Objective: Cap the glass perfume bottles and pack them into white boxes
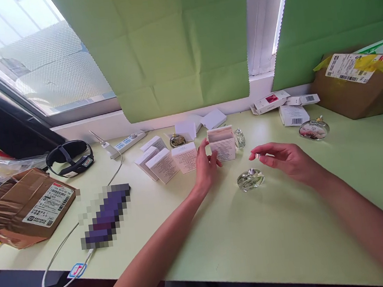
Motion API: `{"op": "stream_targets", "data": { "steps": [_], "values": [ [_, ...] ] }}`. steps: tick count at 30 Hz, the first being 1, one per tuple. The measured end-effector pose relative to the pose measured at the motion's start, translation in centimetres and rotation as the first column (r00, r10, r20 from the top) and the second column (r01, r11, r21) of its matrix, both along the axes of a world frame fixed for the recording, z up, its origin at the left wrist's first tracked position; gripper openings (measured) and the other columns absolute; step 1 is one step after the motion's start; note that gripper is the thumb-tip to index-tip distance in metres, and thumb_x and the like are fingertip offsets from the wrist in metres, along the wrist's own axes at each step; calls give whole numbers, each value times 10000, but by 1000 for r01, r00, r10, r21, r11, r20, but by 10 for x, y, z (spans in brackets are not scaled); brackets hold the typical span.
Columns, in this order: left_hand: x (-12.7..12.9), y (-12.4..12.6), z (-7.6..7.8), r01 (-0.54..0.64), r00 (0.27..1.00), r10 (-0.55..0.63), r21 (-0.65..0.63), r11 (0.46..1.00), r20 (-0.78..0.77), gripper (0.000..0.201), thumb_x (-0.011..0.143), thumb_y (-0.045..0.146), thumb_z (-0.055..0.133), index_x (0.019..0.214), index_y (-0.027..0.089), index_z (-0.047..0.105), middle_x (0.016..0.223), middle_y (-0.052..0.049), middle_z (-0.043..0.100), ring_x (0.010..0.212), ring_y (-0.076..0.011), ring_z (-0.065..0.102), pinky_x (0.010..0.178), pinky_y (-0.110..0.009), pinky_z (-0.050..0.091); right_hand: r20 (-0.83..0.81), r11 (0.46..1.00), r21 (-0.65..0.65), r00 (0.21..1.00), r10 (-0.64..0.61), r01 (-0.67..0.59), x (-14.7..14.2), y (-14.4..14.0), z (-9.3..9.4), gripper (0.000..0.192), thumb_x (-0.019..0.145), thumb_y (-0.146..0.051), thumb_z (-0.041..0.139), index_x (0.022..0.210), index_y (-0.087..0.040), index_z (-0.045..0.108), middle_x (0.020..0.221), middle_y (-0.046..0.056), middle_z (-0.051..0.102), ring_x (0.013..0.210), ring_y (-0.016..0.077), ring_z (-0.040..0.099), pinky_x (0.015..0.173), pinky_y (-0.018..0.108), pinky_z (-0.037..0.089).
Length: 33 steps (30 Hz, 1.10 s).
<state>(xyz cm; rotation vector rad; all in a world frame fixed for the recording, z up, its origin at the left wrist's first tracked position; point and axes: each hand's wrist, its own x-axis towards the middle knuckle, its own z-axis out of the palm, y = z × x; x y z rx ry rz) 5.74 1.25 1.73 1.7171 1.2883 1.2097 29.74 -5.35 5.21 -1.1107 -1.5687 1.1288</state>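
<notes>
My left hand (207,168) is closed on the left edge of a small white perfume box (225,149) with printed text and its top open. My right hand (285,159) pinches a small silvery cap (257,156) between thumb and fingertips. Just below and left of that hand stands a clear glass perfume bottle (250,181), its silvery neck uncovered. Another glass bottle (240,139) is partly hidden behind the open box. Left of my left hand are a printed white box (185,158) and several similar ones.
A bottle with a picture label (314,130) stands right, near white cartons (294,115). Brown cardboard boxes (362,92) lie at both sides. A pixelated phone (108,215) with a white cable, a power strip (131,142) and a black headband device (72,161) occupy the left.
</notes>
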Motion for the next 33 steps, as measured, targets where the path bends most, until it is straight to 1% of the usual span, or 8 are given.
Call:
{"op": "stream_targets", "data": {
  "steps": [4,8,13,15,18,23,28,33],
  "values": [
    [4,-26,0,-63,998,63,104,993,6,560,967,285,516,1472,356,285,1477,-125,349,648,-45,557,592,-256,513,20,999,21,1000,24,-24,1,3,-5,249,865,-462,703,1059,-310,740,1088,28,733,994,200,633,879,340,509],
    [12,-56,1,50,999,-46,298,953,-21,389,959,332,555,1331,299,443,1262,-78,463,706,-73,491,605,-228,488,14,1000,15,1000,25,-25,0,4,-6,276,850,-470,713,1070,-303,732,1102,42,737,1022,224,639,881,362,517],
    [17,-65,-7,277,942,-238,150,949,-235,526,798,453,758,1228,258,526,1184,-71,533,799,-135,522,724,-322,534,-47,998,21,998,-51,52,1,6,-9,256,816,-470,745,997,-289,741,1045,38,758,986,226,660,863,363,529],
    [15,-61,-10,344,914,-314,78,936,-256,435,831,457,727,1181,249,575,1163,-76,568,872,-171,564,786,-368,546,-50,995,28,995,-90,91,1,8,-11,235,806,-476,752,951,-291,746,1024,27,763,966,221,664,848,356,532],
    [12,-54,-13,405,896,-375,88,910,-239,324,913,430,638,1182,252,608,1151,-86,596,1027,-221,586,892,-420,534,-17,993,33,994,-110,110,0,9,-13,239,802,-486,751,932,-285,756,1034,31,764,927,215,665,822,353,537],
    [10,-53,-11,412,890,-365,138,901,-274,353,926,397,630,1251,265,594,1198,-85,593,1167,-244,522,1022,-450,466,2,996,59,998,-60,59,-3,4,-11,281,834,-440,742,1071,-290,718,1106,43,763,1010,225,687,864,365,552],
    [13,-66,2,256,964,-230,245,935,-131,300,886,398,684,1159,276,658,1132,-78,594,1102,-233,538,961,-416,481,235,930,360,957,-169,76,-13,-11,-3,334,907,-351,672,1237,-357,617,1122,27,739,1099,250,684,923,418,550],
    [15,-71,12,314,935,-328,116,942,136,199,904,379,667,1069,283,726,1010,-47,607,944,-174,566,818,-320,480,351,781,623,907,-232,-41,-24,-23,-7,570,925,-216,647,1412,-454,470,1265,35,625,1059,237,698,847,405,602]
  ]
}}
